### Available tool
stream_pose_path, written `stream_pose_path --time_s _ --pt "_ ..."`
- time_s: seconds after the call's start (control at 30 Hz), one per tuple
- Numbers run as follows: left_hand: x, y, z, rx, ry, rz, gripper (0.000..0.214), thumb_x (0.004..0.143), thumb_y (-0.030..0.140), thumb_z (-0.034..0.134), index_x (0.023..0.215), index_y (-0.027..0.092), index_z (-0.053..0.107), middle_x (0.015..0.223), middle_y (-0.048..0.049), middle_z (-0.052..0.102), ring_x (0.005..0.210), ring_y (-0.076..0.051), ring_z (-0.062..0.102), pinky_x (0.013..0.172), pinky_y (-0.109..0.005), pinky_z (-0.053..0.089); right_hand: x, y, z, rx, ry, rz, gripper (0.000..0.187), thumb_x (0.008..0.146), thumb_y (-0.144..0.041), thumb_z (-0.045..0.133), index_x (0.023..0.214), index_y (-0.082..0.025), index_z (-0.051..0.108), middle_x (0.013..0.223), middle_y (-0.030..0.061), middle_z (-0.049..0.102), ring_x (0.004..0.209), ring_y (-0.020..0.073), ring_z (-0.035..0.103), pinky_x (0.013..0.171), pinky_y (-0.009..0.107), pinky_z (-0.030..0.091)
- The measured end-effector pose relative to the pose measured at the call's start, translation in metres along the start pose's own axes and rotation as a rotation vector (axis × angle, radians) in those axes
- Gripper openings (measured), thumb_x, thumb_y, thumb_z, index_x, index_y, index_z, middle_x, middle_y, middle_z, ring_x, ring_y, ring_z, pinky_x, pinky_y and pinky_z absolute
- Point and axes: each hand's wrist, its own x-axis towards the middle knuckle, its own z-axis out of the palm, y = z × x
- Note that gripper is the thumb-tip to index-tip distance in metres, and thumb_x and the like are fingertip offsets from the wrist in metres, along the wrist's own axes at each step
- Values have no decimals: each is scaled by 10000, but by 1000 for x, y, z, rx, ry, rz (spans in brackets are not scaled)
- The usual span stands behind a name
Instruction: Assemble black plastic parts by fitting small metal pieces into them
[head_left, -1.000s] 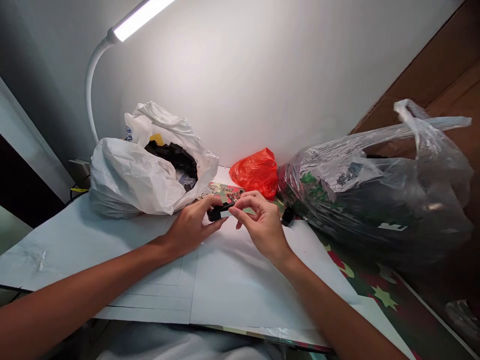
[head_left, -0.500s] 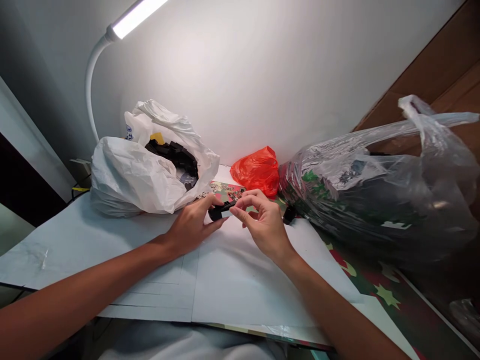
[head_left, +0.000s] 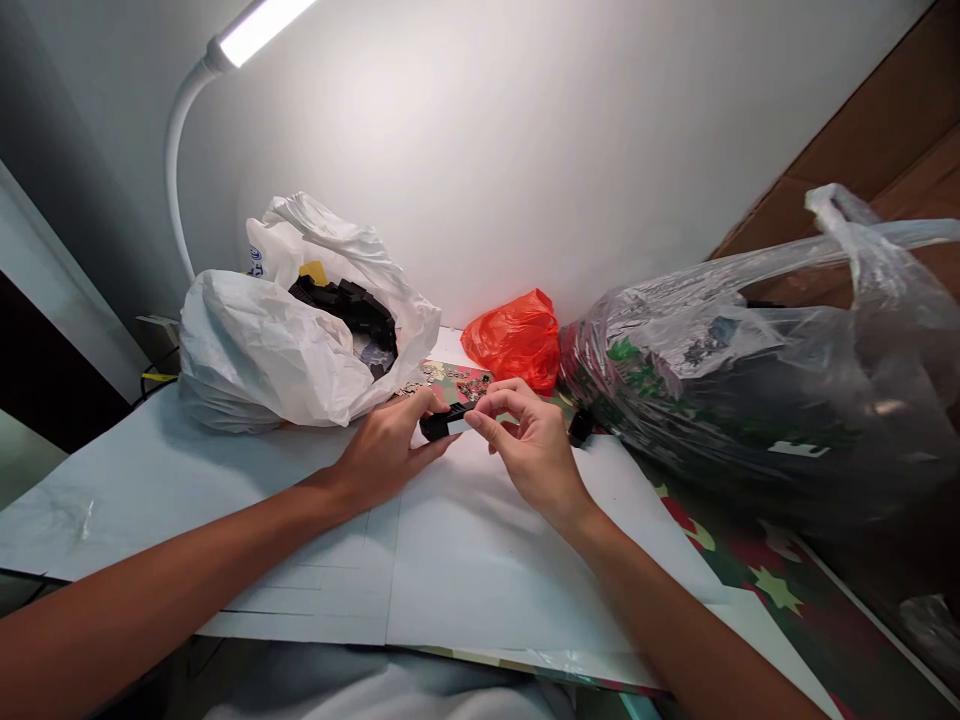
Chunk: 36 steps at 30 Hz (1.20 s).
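Black part: we have the small black part (head_left: 435,427) up between our two hands, near the middle of the view, above the white sheets (head_left: 480,580) spread over the table (head_left: 776,590).
Long axis: it runs crosswise from one hand to the other, its right end tipped slightly up and away from us; a pale strip shows along the near side, and we cannot tell whether that is a label or a separate piece.
Left hand: our left hand (head_left: 390,440) is closed on the left end, digits on the far and near sides, the larger hold of the two.
Right hand: our right hand (head_left: 525,430) has thumb and forefinger drawn narrow at the right end, seemingly pinching it; anything finer between those tips is too small for us to make out.
Nearer hand: neither leads, since both touch the part, one at each end.
Beyond the hands: little metal pieces (head_left: 474,386) lie just past our fingers, with a red bag (head_left: 514,340) behind them.
Left side: a white bag (head_left: 262,350) gapes towards us, showing black pieces (head_left: 352,310) inside.
Right side: a small black block (head_left: 580,427) sits just past our right hand, beside a bulky clear bag (head_left: 720,400).
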Motion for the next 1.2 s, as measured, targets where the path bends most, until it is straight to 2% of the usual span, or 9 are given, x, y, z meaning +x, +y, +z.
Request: stream_pose_path --time_s 0.2,0.53,0.8,1.03,1.2 --pt "0 -1 0 12 17 16 202 935 242 748 1041 217 578 983 -17 754 845 -161 719 736 -256 549 0 0 1 42 -7 22 417 795 -609 869 786 -204 771 1004 67 606 863 189 592 562 285 455" --pt "0 -2 1 42 21 61 203 948 233 750 1053 216 577 970 -13 739 857 -165 711 749 -254 554 -2 4 1 32 -3 17 376 817 -572 862 796 -207 773 995 58 602 836 177 574 570 291 447" --pt "0 -2 3 43 48 106 208 942 214 761 1042 218 578 940 0 732 821 -153 697 725 -237 546 -2 3 1 31 5 20 410 786 -600 883 788 -206 769 975 51 607 780 164 576 562 300 452" --pt "1 -1 2 29 40 118 200 965 245 753 1034 220 567 892 20 702 777 -132 653 688 -217 512 -2 3 2 9 19 -13 345 829 -538 854 809 -204 770 982 45 608 763 151 582 568 297 464" --pt "1 -1 1 20 21 91 185 987 301 733 1013 217 571 889 15 706 777 -135 664 675 -221 511 -4 0 3 -69 28 -87 255 899 -436 797 804 -207 734 924 32 634 761 150 600 600 283 492"
